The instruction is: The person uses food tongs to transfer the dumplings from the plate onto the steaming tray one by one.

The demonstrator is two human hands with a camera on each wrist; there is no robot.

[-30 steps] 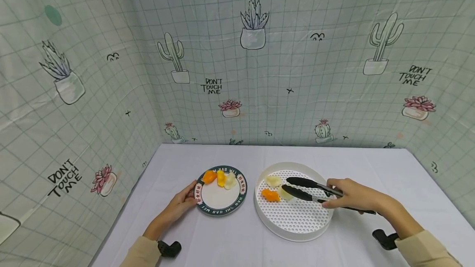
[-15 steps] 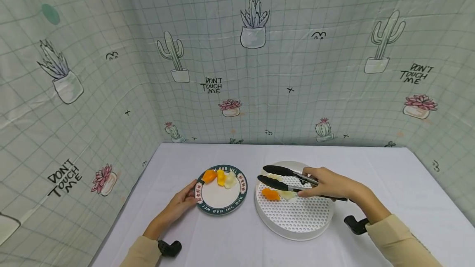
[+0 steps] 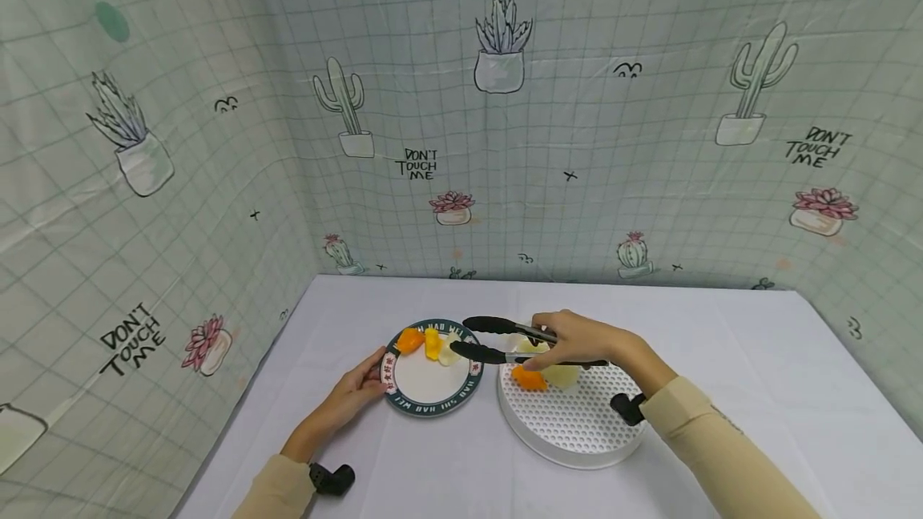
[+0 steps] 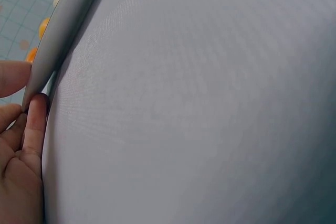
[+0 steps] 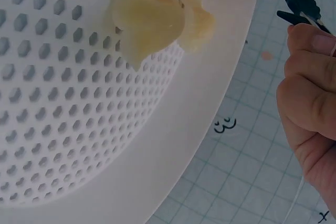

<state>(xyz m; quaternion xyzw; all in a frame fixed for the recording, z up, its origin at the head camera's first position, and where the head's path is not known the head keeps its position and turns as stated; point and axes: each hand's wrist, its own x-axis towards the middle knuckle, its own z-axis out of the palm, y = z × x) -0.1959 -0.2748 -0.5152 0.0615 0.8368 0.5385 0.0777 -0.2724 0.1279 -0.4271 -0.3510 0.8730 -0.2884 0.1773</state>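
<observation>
In the head view my left hand (image 3: 353,392) grips the left rim of a white plate (image 3: 427,384) with a dark green patterned border. The left wrist view shows the thumb over its edge and a finger beneath. Orange (image 3: 411,340), yellow (image 3: 433,344) and pale (image 3: 449,352) dumpling-like pieces lie at its back. My right hand (image 3: 587,340) holds black-tipped metal tongs (image 3: 506,356), jaws apart and reaching over the plate's right side. Below that hand, a round white perforated tray (image 3: 577,429) carries an orange piece (image 3: 530,380) and pale yellow pieces (image 5: 149,14).
A white cloth covers the table (image 3: 404,463). Behind and to the left hangs a grid-patterned curtain (image 3: 562,126) printed with cacti. Black wrist cameras (image 3: 332,480) sit on both wrists.
My right hand has carried the tongs leftward from over the tray to the plate's right side. The left hand keeps its hold on the plate, and the pieces lie where they were.
</observation>
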